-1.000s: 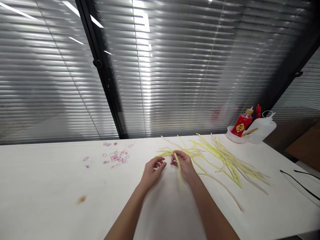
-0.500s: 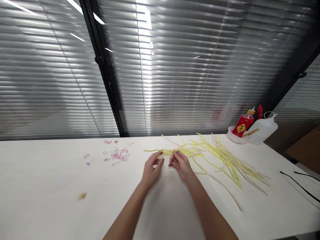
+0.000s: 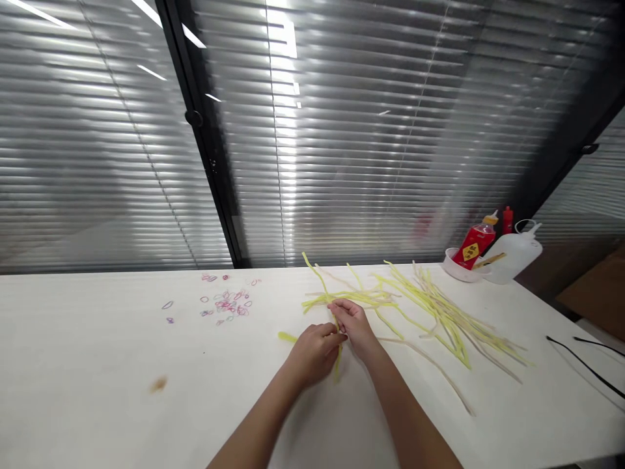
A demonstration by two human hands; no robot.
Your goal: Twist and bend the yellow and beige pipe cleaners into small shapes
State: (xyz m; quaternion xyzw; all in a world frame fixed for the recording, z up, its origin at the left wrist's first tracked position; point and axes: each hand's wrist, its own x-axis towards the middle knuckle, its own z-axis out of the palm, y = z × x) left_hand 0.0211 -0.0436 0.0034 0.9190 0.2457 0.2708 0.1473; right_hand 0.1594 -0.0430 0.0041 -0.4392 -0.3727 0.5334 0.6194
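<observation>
A yellow pipe cleaner (image 3: 316, 273) runs upright between my hands, its top end leaning to the left and its lower end hanging below my fingers. My right hand (image 3: 350, 323) pinches it near the middle. Just below, my left hand (image 3: 315, 350) has its fingers closed on the same strand, the fingertips close to the right hand's. From under the left hand sticks out the end of a thicker yellow piece (image 3: 286, 337); the rest of it is hidden. Behind my hands, several loose yellow pipe cleaners (image 3: 371, 297) lie across the white table (image 3: 107, 365).
On the right spreads a larger pile of yellow and beige pipe cleaners (image 3: 446, 312). Small coloured rubber bands (image 3: 232, 303) are scattered at the left. A red bottle (image 3: 473, 244) in a shallow dish (image 3: 461, 273) and a white squeeze bottle (image 3: 515, 254) stand at the back right. Black cables (image 3: 586, 368) lie near the right edge.
One yellow pipe cleaner has been picked up from the loose ones and turned upright. My left hand has moved down and toward the right hand, and both have closed on the strand.
</observation>
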